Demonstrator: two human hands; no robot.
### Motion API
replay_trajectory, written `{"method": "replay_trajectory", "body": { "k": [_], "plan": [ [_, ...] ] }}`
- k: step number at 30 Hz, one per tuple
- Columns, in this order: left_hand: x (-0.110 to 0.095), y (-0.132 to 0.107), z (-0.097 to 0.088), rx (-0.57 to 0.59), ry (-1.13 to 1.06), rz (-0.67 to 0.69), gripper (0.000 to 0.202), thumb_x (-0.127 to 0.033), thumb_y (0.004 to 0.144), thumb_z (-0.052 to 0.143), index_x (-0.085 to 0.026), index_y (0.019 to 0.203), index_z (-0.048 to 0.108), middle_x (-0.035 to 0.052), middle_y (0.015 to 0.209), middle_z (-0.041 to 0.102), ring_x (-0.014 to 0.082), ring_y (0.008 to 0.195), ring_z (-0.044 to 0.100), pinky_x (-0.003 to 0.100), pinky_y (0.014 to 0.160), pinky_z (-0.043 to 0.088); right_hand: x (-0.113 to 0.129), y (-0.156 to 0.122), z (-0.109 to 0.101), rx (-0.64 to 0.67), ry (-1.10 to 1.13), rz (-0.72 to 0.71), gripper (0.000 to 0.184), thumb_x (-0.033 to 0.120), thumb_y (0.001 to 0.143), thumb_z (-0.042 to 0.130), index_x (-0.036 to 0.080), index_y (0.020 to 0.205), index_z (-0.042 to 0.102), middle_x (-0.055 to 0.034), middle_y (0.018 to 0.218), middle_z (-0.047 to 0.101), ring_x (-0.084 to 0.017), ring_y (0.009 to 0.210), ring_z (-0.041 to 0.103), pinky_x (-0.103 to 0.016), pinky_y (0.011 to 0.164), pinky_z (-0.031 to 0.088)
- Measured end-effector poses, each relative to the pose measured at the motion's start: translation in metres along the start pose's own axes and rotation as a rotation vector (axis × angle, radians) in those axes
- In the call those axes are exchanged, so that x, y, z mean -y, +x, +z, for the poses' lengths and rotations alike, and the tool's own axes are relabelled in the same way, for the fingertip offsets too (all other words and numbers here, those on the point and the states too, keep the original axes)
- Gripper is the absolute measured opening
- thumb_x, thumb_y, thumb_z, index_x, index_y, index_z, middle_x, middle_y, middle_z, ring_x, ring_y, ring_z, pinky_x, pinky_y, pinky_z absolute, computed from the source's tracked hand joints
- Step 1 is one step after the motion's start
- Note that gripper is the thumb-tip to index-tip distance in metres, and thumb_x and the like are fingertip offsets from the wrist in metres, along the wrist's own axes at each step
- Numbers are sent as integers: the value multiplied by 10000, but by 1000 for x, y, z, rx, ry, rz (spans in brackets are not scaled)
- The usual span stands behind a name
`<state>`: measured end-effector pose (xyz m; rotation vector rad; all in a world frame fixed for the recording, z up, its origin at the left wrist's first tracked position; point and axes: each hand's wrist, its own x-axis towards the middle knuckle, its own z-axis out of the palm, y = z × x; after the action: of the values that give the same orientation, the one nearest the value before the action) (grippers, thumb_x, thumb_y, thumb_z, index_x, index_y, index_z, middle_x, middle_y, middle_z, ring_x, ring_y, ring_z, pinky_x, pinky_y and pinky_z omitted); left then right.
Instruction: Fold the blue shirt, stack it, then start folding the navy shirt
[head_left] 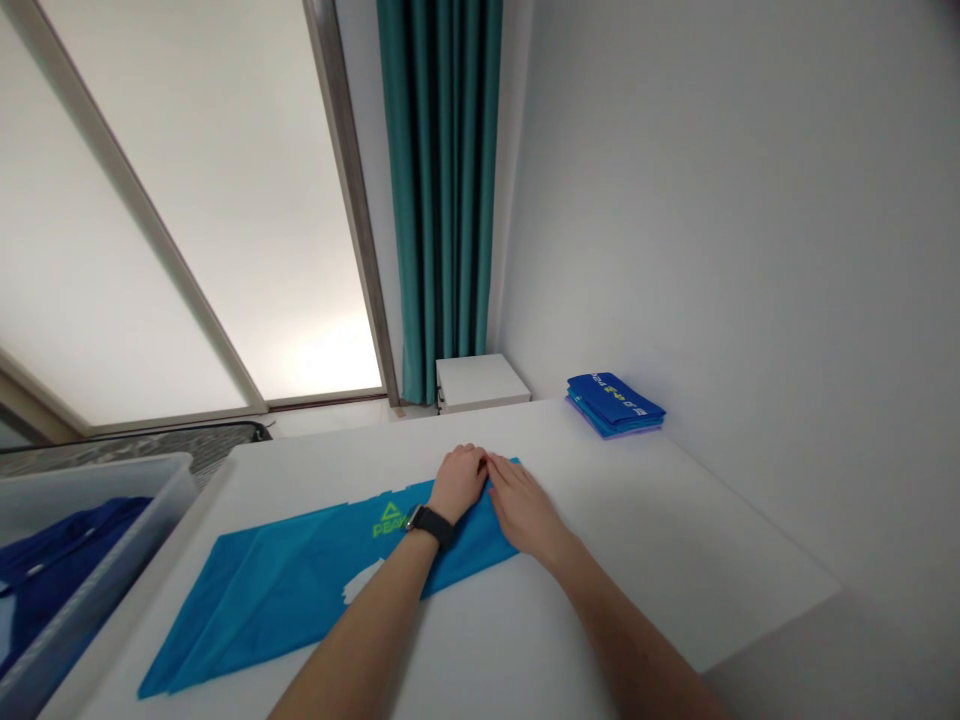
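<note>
Blue PEAK shirt (322,590) lies flat on a white table (660,520), folded into a long band that runs from beneath the fingertips down and leftward toward the near table edge. A lime-green logo (390,520) shows just left of the fingers. Left hand (459,483), with a black wristwatch (433,525) at its wrist, and right hand (523,507) rest palm-down across the shirt's far end. The fingers of each hand lie flat and together, with the two sets of tips meeting or nearly so; neither hand pinches or clamps the cloth. A small corner of the shirt projects just past the fingertips.

Risk noted: the long end away from the fingers is unrestrained, so any sideways drag of the palms could skew the band or disturb its creases. The watch also sits low over the cloth and could snag it.

Left of the fingers, a translucent plastic bin (90,480) holds a dark blue garment (60,560). Beyond and right of the fingers, a stack of folded blue garments (615,405) sits by the wall. Straight ahead stand a white cabinet (480,383) and a teal curtain (440,180).
</note>
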<state>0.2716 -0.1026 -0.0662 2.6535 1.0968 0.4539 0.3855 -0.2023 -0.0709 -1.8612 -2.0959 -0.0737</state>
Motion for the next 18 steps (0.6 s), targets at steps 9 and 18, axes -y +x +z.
{"method": "replay_trajectory", "body": {
  "k": [9, 18],
  "plan": [
    [-5, -5, -6, -24, 55, 8, 202, -171, 938, 440, -161, 947, 641, 94, 989, 647, 222, 986, 576, 345, 895, 431, -2, -7, 12, 59, -118, 48, 540, 315, 989, 288, 50, 1452, 371, -165, 1519, 331, -252, 1418, 284, -474, 1168, 184],
    [-15, -58, -15, -77, 230, 147, 461, -228, 936, 385, -122, 1381, 442, 117, 1438, 479, 241, 1326, 416, 397, 1106, 318, -2, -9, 15, 18, -202, -17, 547, 312, 989, 293, -1, 1426, 396, -195, 1497, 365, -262, 1415, 288, -447, 1186, 154]
  ]
}}
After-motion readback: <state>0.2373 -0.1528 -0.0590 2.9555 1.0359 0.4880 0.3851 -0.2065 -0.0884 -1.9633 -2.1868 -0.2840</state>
